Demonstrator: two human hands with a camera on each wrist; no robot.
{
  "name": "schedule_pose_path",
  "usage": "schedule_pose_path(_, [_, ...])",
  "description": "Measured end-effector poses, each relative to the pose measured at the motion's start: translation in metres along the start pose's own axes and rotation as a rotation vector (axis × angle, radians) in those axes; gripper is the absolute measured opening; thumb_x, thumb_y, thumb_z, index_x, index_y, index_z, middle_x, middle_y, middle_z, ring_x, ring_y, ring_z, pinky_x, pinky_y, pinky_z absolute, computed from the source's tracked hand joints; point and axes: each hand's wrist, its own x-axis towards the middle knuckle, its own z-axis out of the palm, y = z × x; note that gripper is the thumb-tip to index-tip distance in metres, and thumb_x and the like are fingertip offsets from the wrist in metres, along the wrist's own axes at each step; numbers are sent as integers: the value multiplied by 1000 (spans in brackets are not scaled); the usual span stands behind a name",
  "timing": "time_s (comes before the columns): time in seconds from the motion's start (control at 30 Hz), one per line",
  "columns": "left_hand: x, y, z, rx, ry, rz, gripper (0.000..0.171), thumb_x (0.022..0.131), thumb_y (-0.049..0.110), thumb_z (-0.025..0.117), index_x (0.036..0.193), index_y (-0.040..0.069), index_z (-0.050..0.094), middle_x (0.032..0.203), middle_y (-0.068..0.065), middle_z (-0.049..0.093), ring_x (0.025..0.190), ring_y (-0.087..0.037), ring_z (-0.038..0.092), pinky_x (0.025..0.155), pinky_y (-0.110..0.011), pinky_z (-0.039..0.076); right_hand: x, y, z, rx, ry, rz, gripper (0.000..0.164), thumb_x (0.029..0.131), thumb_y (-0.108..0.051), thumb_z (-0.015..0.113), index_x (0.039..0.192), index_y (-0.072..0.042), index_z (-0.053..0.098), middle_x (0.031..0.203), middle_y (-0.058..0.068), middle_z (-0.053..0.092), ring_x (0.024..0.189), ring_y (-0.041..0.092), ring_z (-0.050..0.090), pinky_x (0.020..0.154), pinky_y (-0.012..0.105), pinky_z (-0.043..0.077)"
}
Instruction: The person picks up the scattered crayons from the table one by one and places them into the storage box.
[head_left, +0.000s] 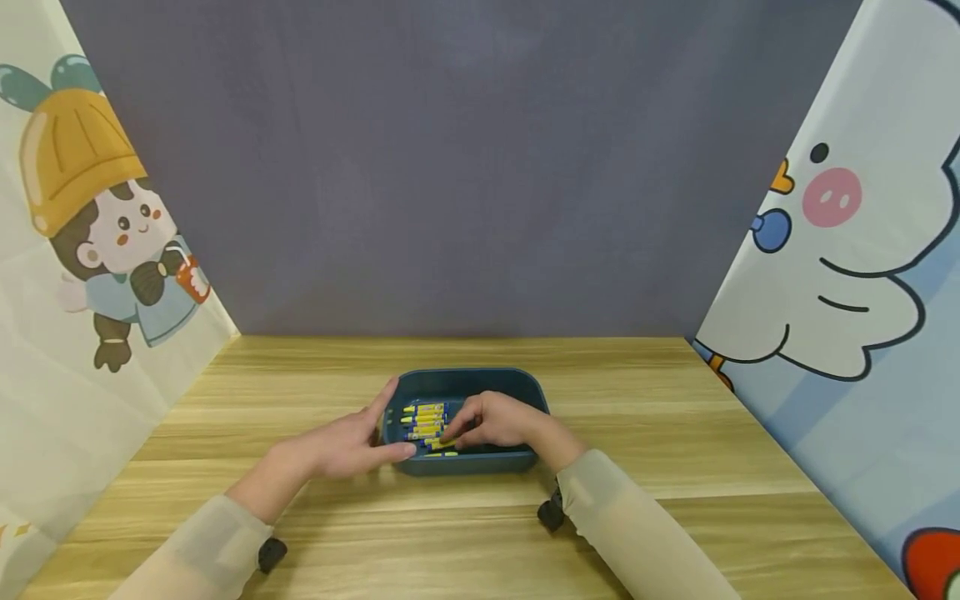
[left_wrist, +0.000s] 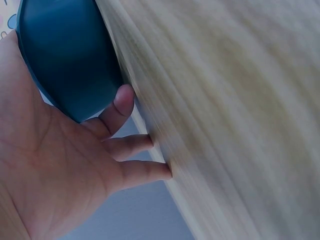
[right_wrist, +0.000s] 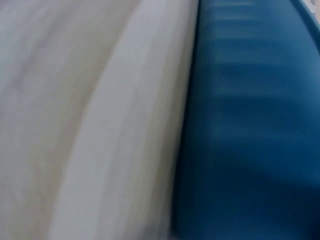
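A dark blue rectangular bin [head_left: 480,464] sits on the wooden table. Several yellow crayons [head_left: 426,419] with blue bands lie side by side in its left half. My left hand [head_left: 348,442] spans the bin's left end, thumb at the front rim and index finger at the far left corner. In the left wrist view, that hand's [left_wrist: 65,155] other fingers are spread, fingertips down at the table. My right hand [head_left: 498,421] reaches over the right side into the bin and pinches one crayon [head_left: 437,444] by its right end. The right wrist view hides the right hand.
The wooden table [head_left: 645,517] extends around the bin. A grey panel [head_left: 465,183] rises behind it, with cartoon-printed sheets on the left [head_left: 45,400] and right [head_left: 847,433]. The bin's ribbed outer wall [right_wrist: 250,115] fills the right of the right wrist view.
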Motion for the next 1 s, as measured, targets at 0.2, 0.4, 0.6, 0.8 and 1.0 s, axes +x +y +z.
schedule_pose_path(0.2, [-1, 0, 0, -2, -11, -9, 120, 102, 72, 64, 177, 17, -13, 113, -8, 75, 107, -17, 67, 112, -55, 50, 3, 3, 2, -8, -12, 40, 19, 100, -13, 82, 116, -21, 88, 111, -7, 75, 101, 1, 67, 90, 26, 58])
schedule_pose_path(0.4, [0, 1, -2, -7, -15, -7, 121, 102, 71, 64, 177, 16, -13, 108, -5, 75, 103, -16, 68, 111, -55, 51, 4, 2, 2, 4, -17, 58, 19, 101, -13, 81, 117, -22, 88, 117, -6, 78, 105, 6, 71, 91, 26, 60])
schedule_pose_path(0.6, [0, 0, -1, -13, -10, 5, 120, 102, 69, 65, 177, 15, -12, 115, -9, 76, 107, -17, 68, 110, -54, 52, 4, 3, 1, -9, -5, 33, 21, 100, -16, 82, 120, -22, 87, 114, -6, 77, 93, 2, 68, 85, 26, 58])
schedule_pose_path(0.8, [-2, 1, -3, -30, -19, 12, 121, 102, 69, 67, 177, 17, -13, 95, -1, 72, 88, -16, 67, 89, -43, 55, 0, -4, -6, -23, 74, -13, 25, 105, -23, 77, 128, -20, 83, 112, -7, 77, 83, 3, 65, 79, 26, 55])
schedule_pose_path(1.0, [-3, 1, -9, -25, 29, 31, 121, 102, 67, 68, 177, 14, -10, 90, 0, 70, 82, -15, 65, 79, -37, 53, -18, -16, -30, -11, 198, -31, 29, 110, -27, 69, 135, -15, 79, 112, 1, 77, 72, 10, 55, 70, 28, 49])
